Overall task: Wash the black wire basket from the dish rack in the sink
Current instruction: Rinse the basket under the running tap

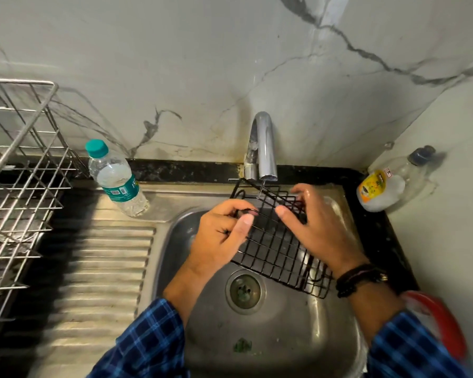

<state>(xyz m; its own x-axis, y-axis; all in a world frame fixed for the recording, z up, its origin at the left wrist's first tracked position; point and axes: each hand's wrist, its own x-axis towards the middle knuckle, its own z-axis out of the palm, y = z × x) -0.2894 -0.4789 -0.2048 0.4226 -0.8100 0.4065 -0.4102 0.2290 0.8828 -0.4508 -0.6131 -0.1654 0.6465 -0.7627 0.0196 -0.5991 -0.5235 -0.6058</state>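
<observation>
1. Far left, a steel wire dish rack (19, 170) is seen standing on the dark counter, its grid lit in stripes.
2. Beside it, the ribbed steel drainboard (99, 268) is caught in bands of light and shadow.
3. A clear water bottle (115, 178) with a teal cap is set upright at the back edge of the drainboard, just in front of the marble-patterned wall (175, 64).
4. The stainless sink (257, 345) is shown with its round drain (245, 289) in the middle and green scraps on the basin floor.
5. The left hand (219, 238) is curled around the left edge of the black wire basket (279, 246), thumb and fingers closed on the wires.
6. The basket is held tilted over the basin, its far end up beneath the chrome tap (261, 148).
7. The right hand (320, 230) is laid on the basket's right side, wet; whether anything is gripped cannot be told.
8. Dark bands are worn at the right wrist, with blue checked sleeves on both arms.
9. At the right corner, a plastic bottle (388, 184) with a yellow label is seen lying on the counter; lower down, a red-rimmed object (443, 331) is blurred.
</observation>
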